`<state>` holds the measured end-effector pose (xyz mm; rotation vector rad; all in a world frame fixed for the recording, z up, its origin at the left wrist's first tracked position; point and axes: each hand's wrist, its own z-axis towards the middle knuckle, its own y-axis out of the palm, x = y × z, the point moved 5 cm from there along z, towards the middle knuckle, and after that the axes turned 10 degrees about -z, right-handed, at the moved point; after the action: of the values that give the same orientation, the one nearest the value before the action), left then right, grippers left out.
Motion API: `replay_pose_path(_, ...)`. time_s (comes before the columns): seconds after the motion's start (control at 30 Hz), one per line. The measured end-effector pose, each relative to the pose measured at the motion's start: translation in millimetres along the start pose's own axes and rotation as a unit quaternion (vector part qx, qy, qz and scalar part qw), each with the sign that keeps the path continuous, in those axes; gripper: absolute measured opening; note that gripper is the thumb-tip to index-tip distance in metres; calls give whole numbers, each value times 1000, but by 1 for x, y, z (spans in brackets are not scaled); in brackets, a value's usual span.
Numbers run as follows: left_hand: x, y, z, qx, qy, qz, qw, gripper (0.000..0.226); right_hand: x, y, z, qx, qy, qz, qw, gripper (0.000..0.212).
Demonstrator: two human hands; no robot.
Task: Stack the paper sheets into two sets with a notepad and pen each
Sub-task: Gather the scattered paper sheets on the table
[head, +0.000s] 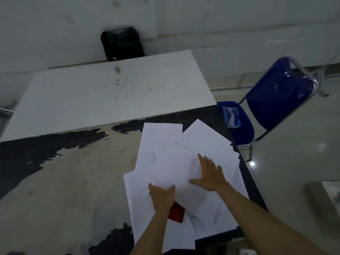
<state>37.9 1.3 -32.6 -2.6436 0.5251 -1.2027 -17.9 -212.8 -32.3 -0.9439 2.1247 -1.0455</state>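
Observation:
A loose heap of white paper sheets point(176, 155) lies spread over the right part of a worn dark table point(64, 181). My left hand point(161, 196) grips the near edge of an upper sheet, thumb on top. Flat on the heap to the right rests my right hand point(209, 173), fingers spread. A red notepad point(177, 212) peeks out from under the sheets just below my left hand, mostly covered. No pen shows in view.
A white table point(110, 92) abuts the far side of the worn one. A blue chair point(276, 100) stands off the right edge, a black chair point(122, 44) behind the white table. Some sheets overhang the table's right and near edges.

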Motion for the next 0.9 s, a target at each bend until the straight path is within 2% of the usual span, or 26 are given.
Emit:
replay_pose_path(0.07,0,2,3,43,-24,-52,997,106,4,-1,10,4,5,3,1000,131)
replay_pose_path(0.17,0,3,7,66,-65,-120,988,102,6,-8,21,8,16,-17,1000,140)
replay_pose_path(0.43,6,4,3,55,-91,-179,978,96,1,-17,31,-12,1,-40,999,143)
replay_pose_path(0.57,14,4,4,50,-67,-171,982,74,-2,-23,34,-18,2,-29,999,122)
replay_pose_path(0.63,22,0,4,57,-47,-174,982,69,-2,-25,35,-31,1,30,999,111)
replay_pose_path(0.7,31,-2,6,55,-34,-182,981,73,-2,-30,34,-58,-1,122,991,105)
replay_pose_path(0.73,33,-3,6,53,-31,-187,980,78,-1,-33,32,-65,0,153,986,95)
replay_pose_path(0.8,44,-6,7,47,-21,-201,978,86,-2,-43,32,-67,0,181,981,63)
replay_pose_path(0.83,48,-7,6,41,-18,-217,975,87,-1,-46,30,-69,-1,198,978,57)
replay_pose_path(0.9,58,-10,5,24,-8,-240,970,89,-1,-54,28,-70,7,244,967,62)
